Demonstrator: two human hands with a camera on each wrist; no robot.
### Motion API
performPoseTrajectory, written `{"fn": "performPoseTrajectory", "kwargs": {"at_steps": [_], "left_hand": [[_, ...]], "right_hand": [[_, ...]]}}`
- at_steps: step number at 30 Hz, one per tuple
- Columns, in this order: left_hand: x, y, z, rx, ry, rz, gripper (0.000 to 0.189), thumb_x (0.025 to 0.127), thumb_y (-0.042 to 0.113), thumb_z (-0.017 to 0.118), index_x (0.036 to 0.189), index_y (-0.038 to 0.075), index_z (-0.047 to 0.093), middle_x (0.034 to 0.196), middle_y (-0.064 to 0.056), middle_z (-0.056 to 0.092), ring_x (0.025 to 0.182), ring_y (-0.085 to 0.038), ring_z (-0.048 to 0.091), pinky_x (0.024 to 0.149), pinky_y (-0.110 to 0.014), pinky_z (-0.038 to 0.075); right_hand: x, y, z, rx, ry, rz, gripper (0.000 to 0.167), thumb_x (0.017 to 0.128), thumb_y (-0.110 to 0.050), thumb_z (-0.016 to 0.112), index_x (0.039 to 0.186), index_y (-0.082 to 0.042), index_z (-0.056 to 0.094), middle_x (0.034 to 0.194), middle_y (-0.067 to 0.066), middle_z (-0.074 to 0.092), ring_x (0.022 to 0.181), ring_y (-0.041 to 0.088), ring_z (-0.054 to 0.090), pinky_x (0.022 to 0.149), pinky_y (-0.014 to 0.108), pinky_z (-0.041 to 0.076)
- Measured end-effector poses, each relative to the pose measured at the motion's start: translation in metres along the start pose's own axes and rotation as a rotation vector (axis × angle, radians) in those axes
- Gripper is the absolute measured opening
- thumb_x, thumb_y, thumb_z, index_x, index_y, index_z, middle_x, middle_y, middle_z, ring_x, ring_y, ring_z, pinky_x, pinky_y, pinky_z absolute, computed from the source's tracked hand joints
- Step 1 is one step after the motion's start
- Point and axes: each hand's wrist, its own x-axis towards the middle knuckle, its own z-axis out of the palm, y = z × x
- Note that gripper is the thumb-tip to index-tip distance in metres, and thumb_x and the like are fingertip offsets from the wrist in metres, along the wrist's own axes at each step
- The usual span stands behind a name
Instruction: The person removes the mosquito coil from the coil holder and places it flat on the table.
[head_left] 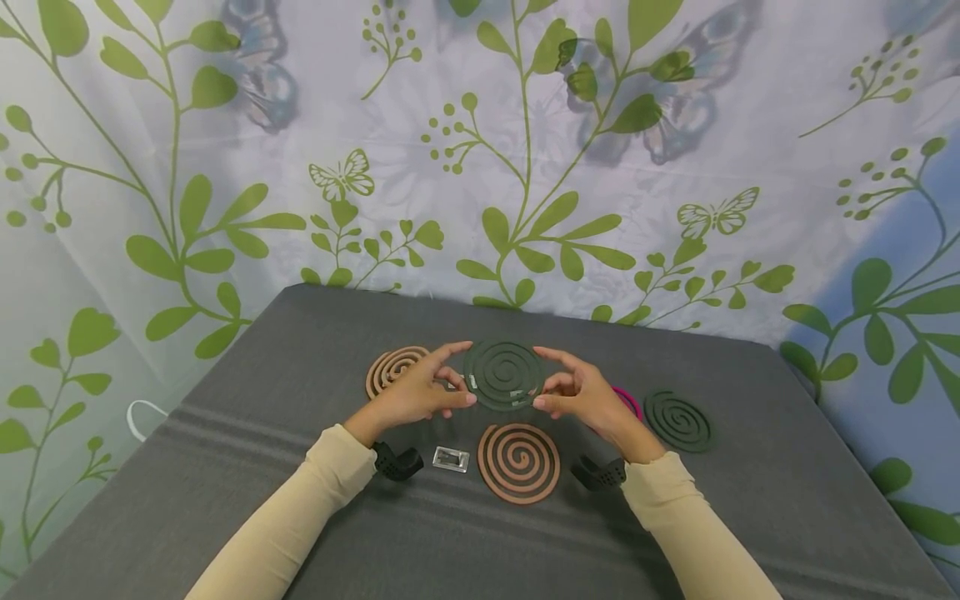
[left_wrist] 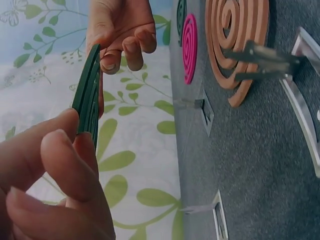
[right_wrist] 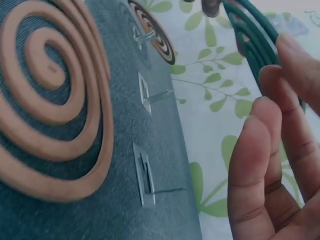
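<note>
A dark green mosquito coil (head_left: 503, 375) is held up over the grey table, its flat face toward the head camera. My left hand (head_left: 420, 387) pinches its left edge between thumb and fingers. On the opposite edge, the right hand (head_left: 581, 392) grips it the same way. Both wrist views show the coil (left_wrist: 89, 90) nearly edge-on. Below the hands lies a brown coil (head_left: 517, 457), with a small metal coil stand (head_left: 451, 458) to its left. Another brown coil (head_left: 386, 367) is partly hidden behind the left hand.
Right of the right hand lie a pink coil (head_left: 628, 402), mostly covered by that hand, and a second green coil (head_left: 678, 421). More metal stands (right_wrist: 145, 175) with upright prongs sit on the table farther back. A leaf-patterned cloth (head_left: 420, 167) hangs behind the table.
</note>
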Motion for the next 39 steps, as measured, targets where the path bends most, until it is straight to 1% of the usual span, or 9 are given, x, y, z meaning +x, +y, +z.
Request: {"fn": "performPoseTrajectory", "kwargs": {"at_steps": [3,9,14,18,20,22,27,34,39], "left_hand": [[-0.001,0.003,0.003,0.006,-0.01,0.011,0.084,0.104,0.011,0.075,0.172,0.006,0.026,0.107,-0.008,0.073,0.076,-0.041,0.068,0.054,-0.03,0.043],[-0.003,0.008,0.012,0.006,-0.022,0.019,0.083,0.104,0.012,0.076,0.171,0.005,0.027,0.106,-0.007,0.072,0.07,-0.027,0.068,0.051,-0.029,0.041],[-0.006,0.011,0.02,-0.027,-0.039,0.051,0.082,0.104,0.009,0.074,0.171,0.004,0.027,0.104,-0.009,0.071,0.071,-0.045,0.065,0.052,-0.031,0.044],[-0.008,0.012,0.028,-0.048,-0.053,0.098,0.083,0.103,0.005,0.074,0.17,0.001,0.026,0.1,-0.009,0.071,0.069,-0.052,0.062,0.064,-0.048,0.059],[-0.009,0.014,0.031,-0.058,-0.059,0.115,0.083,0.103,0.004,0.074,0.17,-0.001,0.025,0.099,-0.01,0.071,0.069,-0.053,0.062,0.073,-0.057,0.061],[-0.01,0.015,0.035,-0.054,-0.059,0.119,0.083,0.103,0.004,0.073,0.17,-0.001,0.024,0.099,-0.009,0.071,0.071,-0.056,0.063,0.072,-0.059,0.06],[-0.011,0.017,0.045,-0.045,-0.052,0.116,0.083,0.103,0.004,0.073,0.17,0.0,0.024,0.099,-0.009,0.073,0.075,-0.055,0.066,0.066,-0.054,0.059],[-0.01,0.015,0.059,-0.02,-0.044,0.111,0.084,0.103,0.006,0.075,0.171,0.003,0.025,0.099,-0.006,0.075,0.073,-0.048,0.07,0.069,-0.055,0.061],[-0.008,0.015,0.068,0.0,-0.05,0.107,0.083,0.104,0.011,0.075,0.171,0.006,0.027,0.098,-0.002,0.075,0.069,-0.033,0.072,0.059,-0.039,0.058]], "right_hand": [[-0.006,0.002,-0.001,0.003,0.005,-0.034,0.082,0.096,0.004,0.079,0.165,0.007,0.034,0.093,-0.007,0.075,0.082,0.018,0.07,0.073,0.035,0.062],[-0.018,0.005,-0.005,0.002,0.009,-0.069,0.081,0.096,0.003,0.08,0.164,0.007,0.035,0.093,-0.007,0.075,0.079,0.018,0.069,0.073,0.034,0.062],[-0.027,0.009,-0.009,0.017,-0.002,-0.108,0.081,0.096,0.002,0.08,0.163,0.008,0.035,0.093,-0.006,0.075,0.076,0.017,0.069,0.071,0.035,0.061],[-0.035,0.012,-0.012,0.01,-0.016,-0.166,0.079,0.097,0.002,0.079,0.162,0.011,0.035,0.094,-0.007,0.075,0.073,0.015,0.066,0.069,0.035,0.06],[-0.038,0.013,-0.013,0.008,-0.02,-0.19,0.077,0.097,0.003,0.078,0.161,0.011,0.035,0.094,-0.007,0.075,0.072,0.012,0.064,0.067,0.034,0.059],[-0.041,0.014,-0.014,0.012,-0.022,-0.195,0.076,0.097,0.004,0.078,0.161,0.009,0.037,0.094,-0.008,0.074,0.071,0.011,0.064,0.067,0.033,0.058],[-0.049,0.014,-0.018,0.037,-0.024,-0.166,0.075,0.097,0.005,0.077,0.162,0.001,0.04,0.096,-0.007,0.074,0.074,0.01,0.065,0.068,0.033,0.059],[-0.061,0.018,-0.025,0.056,-0.037,-0.137,0.073,0.097,0.006,0.076,0.161,-0.001,0.043,0.097,-0.006,0.076,0.074,0.01,0.064,0.068,0.033,0.058],[-0.069,0.023,-0.032,0.042,-0.042,-0.141,0.068,0.097,0.009,0.075,0.158,0.001,0.046,0.097,-0.005,0.076,0.072,0.01,0.062,0.067,0.034,0.057]]}}
